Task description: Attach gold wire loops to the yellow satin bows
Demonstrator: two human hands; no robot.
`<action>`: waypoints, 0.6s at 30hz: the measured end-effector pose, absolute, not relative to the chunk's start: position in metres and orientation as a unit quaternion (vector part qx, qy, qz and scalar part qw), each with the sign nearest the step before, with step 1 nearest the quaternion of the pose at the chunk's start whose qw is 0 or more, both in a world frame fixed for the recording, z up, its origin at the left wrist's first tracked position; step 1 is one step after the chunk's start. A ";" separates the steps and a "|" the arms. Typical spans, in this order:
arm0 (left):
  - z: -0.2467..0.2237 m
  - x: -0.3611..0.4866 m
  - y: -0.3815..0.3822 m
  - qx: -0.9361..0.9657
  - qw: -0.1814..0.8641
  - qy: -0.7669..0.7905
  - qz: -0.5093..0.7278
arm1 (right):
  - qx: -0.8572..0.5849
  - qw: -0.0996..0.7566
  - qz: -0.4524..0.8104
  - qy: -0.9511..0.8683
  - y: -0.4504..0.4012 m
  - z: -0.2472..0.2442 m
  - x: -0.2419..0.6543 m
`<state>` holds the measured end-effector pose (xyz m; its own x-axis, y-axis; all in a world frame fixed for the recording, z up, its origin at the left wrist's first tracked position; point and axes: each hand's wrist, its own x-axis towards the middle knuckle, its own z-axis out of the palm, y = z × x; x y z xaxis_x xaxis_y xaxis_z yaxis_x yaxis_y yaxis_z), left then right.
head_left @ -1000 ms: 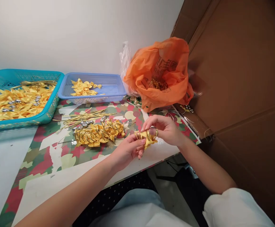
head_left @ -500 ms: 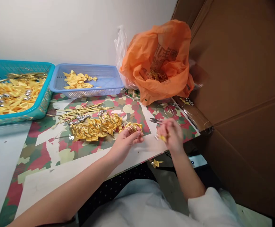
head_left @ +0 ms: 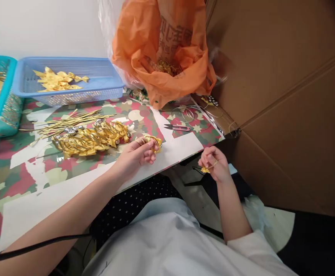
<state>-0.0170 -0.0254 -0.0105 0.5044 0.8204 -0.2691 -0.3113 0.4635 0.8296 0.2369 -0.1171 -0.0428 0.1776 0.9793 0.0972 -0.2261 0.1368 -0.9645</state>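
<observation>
My left hand (head_left: 134, 157) is closed around a small bunch of gold bows (head_left: 156, 143) with coiled gold wire, just over the table's front edge. Out past that edge, to the right, my right hand (head_left: 218, 164) pinches one gold bow (head_left: 205, 169) with a thin wire loop. A long row of gold bows (head_left: 91, 140) with wire loops lies on the table left of my left hand. Behind it are loose gold wire ties (head_left: 72, 122) and silver beads or bells (head_left: 74, 130). Thread snips (head_left: 177, 127) with dark blades rest between the hands, farther back.
A blue basket (head_left: 104, 92) with some yellow bows stands at the back, beside a teal basket (head_left: 10, 82) at far left. An open orange plastic bag (head_left: 167, 90) holds gold scraps. Cardboard (head_left: 279, 76) walls the right side. Wire rings (head_left: 188, 113) lie near the snips.
My right hand has moved away from the snips, right and past the table edge, with the bow in it. My left hand keeps its bunch. The view has shifted right and down.
</observation>
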 end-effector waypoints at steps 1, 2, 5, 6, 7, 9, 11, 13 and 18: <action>-0.009 -0.017 -0.029 0.382 0.782 0.342 0.355 | -0.421 0.622 0.476 -0.457 -0.112 -0.031 0.232; -0.008 -0.016 -0.032 0.394 0.779 0.341 0.348 | -0.396 0.622 0.467 -0.488 -0.107 -0.021 0.226; -0.003 -0.013 -0.045 0.435 0.777 0.327 0.316 | -0.334 0.619 0.465 -0.538 -0.092 -0.004 0.197; -0.001 -0.012 -0.048 0.448 0.778 0.319 0.303 | -0.321 0.611 0.466 -0.554 -0.086 -0.002 0.185; 0.000 -0.011 -0.052 0.458 0.780 0.310 0.293 | -0.314 0.602 0.465 -0.569 -0.082 -0.001 0.174; 0.003 -0.010 -0.057 0.467 0.781 0.297 0.289 | -0.317 0.575 0.465 -0.595 -0.074 -0.001 0.155; 0.004 -0.011 -0.059 0.467 0.782 0.290 0.294 | -0.318 0.561 0.461 -0.610 -0.068 -0.002 0.141; 0.003 -0.013 -0.060 0.459 0.784 0.291 0.299 | -0.308 0.568 0.461 -0.608 -0.064 -0.004 0.131; 0.004 -0.017 -0.062 0.429 0.784 0.308 0.327 | -0.293 0.608 0.464 -0.573 -0.054 -0.010 0.118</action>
<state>-0.0168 -0.0624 0.0045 0.5961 0.7771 -0.2020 -0.2490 0.4180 0.8736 0.1185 -0.0538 -0.0104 -0.0884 0.9008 0.4252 -0.2290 0.3970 -0.8888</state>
